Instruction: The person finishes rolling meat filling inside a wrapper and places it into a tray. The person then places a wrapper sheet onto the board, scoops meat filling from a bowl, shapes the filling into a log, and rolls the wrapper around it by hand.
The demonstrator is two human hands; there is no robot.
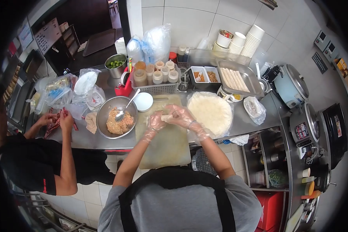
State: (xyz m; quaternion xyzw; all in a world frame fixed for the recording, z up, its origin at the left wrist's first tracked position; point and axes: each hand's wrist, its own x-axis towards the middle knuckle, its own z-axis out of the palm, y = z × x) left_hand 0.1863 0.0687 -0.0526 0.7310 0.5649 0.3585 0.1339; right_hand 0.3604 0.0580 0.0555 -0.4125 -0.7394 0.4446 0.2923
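Note:
Both my hands wear clear plastic gloves and meet above the cutting board point(162, 143). My left hand point(157, 120) is closed round one end of a small pale roll point(166, 118). Fingers of my right hand point(180, 116) pinch the roll's other end. To the left, a steel bowl point(100, 123) holds minced filling point(119, 123) with a metal spoon point(120, 115) in it. On the right lies a stack of round pale wrappers point(210, 113) on plastic. A white round lid or dish point(143, 102) sits behind the board's left side.
Finished-looking rolls point(234, 79) lie in a metal tray point(255, 89) at the back right. A basket point(154, 89) of bottles stands behind the board. A co-worker's hands point(65, 119) handle red items at the left. Rice cookers point(292, 87) stand far right.

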